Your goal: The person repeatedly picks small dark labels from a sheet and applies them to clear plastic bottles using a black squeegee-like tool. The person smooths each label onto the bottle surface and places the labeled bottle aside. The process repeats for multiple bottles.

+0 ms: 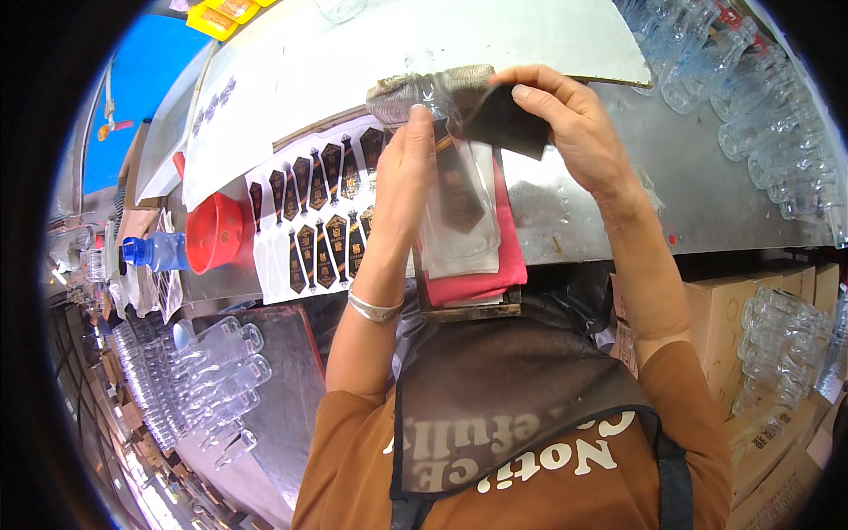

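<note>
A clear glass bottle (435, 231) lies neck-away from me on a stack of white and red cloths (512, 231). A dark tie-shaped label (459, 190) shows on it. Its neck end rests on a rolled grey-beige cloth (389, 102). My left hand (405, 177) is against the bottle's left side, thumb along it near the shoulder, fingers mostly hidden. Above the bottle's right side, my right hand (565, 124) pinches a flat dark rectangular piece (511, 125), perhaps a scraper, between thumb and fingers. Whether that piece touches the glass I cannot tell.
Left of the bottle lies a white sheet of dark tie-shaped decals (331, 208). Beyond it are a red plastic cup (215, 232) and a blue-capped bottle (166, 252). Several clear glass bottles lie at the far right (760, 115) and lower left (225, 371). Cardboard boxes (715, 322) stand right.
</note>
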A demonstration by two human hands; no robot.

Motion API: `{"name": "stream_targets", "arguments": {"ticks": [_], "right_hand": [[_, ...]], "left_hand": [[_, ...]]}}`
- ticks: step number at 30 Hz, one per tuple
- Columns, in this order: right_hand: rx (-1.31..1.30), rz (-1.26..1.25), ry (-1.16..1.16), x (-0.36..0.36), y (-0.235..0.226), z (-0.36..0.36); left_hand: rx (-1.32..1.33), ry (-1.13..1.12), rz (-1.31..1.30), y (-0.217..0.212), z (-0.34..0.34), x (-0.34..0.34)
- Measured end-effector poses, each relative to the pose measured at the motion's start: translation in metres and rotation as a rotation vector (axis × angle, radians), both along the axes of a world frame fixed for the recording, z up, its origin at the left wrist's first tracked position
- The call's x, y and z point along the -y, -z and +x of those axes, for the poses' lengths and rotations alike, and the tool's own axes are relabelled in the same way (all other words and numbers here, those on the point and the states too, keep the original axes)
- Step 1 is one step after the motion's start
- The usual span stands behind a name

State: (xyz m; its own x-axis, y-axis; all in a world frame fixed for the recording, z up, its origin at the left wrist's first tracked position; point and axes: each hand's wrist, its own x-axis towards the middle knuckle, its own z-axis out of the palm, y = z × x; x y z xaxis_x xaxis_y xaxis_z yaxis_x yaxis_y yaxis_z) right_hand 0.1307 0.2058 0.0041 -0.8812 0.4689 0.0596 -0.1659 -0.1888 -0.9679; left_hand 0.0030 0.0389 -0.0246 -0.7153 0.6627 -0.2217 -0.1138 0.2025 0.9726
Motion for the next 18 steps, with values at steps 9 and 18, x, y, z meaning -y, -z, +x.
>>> {"name": "stream_targets", "arguments": {"ticks": [9,18], "right_hand": [[0.325,0.477,-0.030,0.019,0.004,-0.029],[0.327,0.440,-0.022,0.022,0.011,-0.031]], "left_hand": [[-0.075,0.006,0.075,0.000,0.006,-0.007],[0.013,-0.024,0.151,-0.004,0.012,-0.008]]}}
